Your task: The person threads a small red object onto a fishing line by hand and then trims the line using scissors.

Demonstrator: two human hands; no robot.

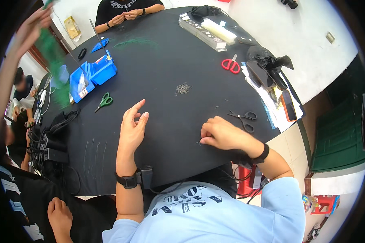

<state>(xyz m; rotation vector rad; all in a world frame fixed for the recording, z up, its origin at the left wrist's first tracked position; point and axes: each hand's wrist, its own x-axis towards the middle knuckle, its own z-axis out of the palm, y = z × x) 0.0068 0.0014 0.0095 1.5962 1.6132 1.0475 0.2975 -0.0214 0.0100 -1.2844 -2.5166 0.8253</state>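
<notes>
My left hand is held over the black table, index finger stretched out and thumb apart, nothing visible in it. To the right, my right hand has its fingers curled and pressed together. A tiny thread-like bit shows by its fingertips; whether it is gripped cannot be made out. Beyond both hands lies a small pile of thin, curled wire-like metal pieces. Black-handled scissors lie just right of my right hand. Green-handled scissors rest beyond my left hand, farther left.
Blue open boxes stand at the left. At left, a co-worker's raised hand holds green netting. Red scissors, papers and a phone lie right. Black cables and adapters crowd the left edge. Another person's hands are opposite.
</notes>
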